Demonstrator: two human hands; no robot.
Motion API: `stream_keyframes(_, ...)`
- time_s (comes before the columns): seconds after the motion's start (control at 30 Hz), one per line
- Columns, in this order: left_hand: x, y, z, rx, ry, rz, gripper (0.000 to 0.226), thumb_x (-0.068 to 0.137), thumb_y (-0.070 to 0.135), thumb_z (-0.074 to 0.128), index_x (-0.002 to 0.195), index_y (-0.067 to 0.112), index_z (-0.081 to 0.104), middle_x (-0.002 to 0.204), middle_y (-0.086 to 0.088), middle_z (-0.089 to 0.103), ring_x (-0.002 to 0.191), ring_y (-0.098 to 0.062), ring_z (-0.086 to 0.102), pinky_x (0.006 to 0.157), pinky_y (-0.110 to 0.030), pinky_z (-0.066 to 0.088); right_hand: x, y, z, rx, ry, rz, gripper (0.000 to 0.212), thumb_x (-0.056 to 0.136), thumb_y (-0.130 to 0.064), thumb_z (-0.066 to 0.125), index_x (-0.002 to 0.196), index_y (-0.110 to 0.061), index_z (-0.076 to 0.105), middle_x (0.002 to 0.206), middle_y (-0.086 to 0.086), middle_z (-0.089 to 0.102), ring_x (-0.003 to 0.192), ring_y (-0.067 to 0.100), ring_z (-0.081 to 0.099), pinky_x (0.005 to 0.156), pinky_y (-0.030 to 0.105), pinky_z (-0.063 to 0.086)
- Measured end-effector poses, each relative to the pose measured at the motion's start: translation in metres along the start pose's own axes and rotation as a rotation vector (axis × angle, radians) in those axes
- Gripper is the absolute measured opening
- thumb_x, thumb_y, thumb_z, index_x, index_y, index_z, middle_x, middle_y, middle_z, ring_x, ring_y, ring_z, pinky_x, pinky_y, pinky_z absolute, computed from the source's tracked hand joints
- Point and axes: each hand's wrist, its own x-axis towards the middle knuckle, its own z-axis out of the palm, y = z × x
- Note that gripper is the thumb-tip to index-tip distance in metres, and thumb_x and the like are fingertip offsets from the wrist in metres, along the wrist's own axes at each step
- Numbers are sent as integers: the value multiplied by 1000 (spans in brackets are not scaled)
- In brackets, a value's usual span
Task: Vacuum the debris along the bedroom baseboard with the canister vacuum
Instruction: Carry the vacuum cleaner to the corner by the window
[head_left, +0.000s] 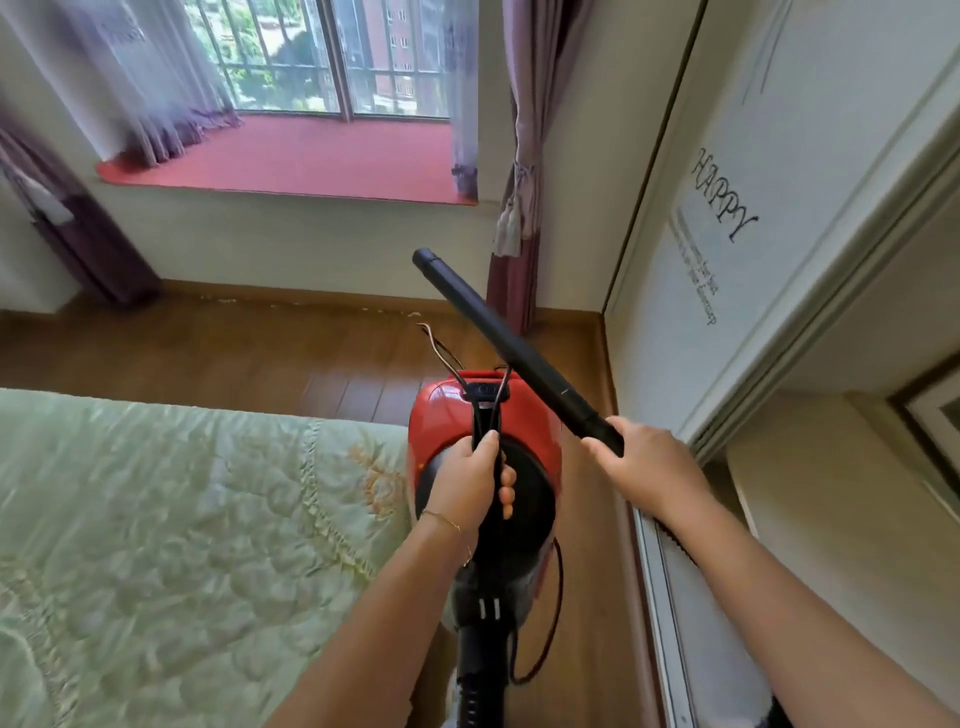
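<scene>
1. Wooden floor (234, 353) between bed (156, 519) and wardrobe (727, 260); pale debris (395, 312) dots the baseboard (311, 290) under the window (332, 52).
2. Left hand (470, 483) wrapped round the black handle (487, 415) of the red canister vacuum (530, 415).
3. Right hand (649, 467) clamps the black wand (504, 338), tip raised.

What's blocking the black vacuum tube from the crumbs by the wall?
Nothing visible. The black wand in the right hand points up over bare wooden floor; the white debris lies along the baseboard ahead.

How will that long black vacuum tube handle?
The long black plastic tube looks rigid: straight though held by one end. Probably light: the right hand alone lifts it. Round, so it may roll if laid down.
</scene>
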Motion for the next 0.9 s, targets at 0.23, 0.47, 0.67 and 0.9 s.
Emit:
stream_keyframes(0.23,115,69,4,3,-3,11,26,99,24,38,78,11,44,53,-1,46,36,-9,42,36,-21,38,126,-20,-29,4,45,-21,37,94,-44,50,121,-19,55,87,0,59,74,17,56,52,21,39)
stream_keyframes(0.47,241,109,22,8,80,-47,28,99,26,39,77,12,46,54,-2,46,39,-11,41,38,-22,38,263,-19,-27,41,6,-68,36,92,-46,50,117,-21,57,88,0,63,80,20,63,65,34,55)
stream_keyframes(0.67,350,155,42,-30,162,-45,27,99,23,38,75,12,43,51,0,44,36,-9,37,37,-22,34,397,-15,-38,60,-66,-122,35,93,-45,49,118,-21,56,90,-1,62,73,17,54,51,22,38)
stream_keyframes(0.9,443,219,36,-191,308,-20,28,100,24,38,76,12,47,47,3,45,34,-8,38,35,-20,35,533,-49,-60,8,-148,-308,38,94,-45,49,122,-20,55,103,4,67,81,18,60,59,24,43)
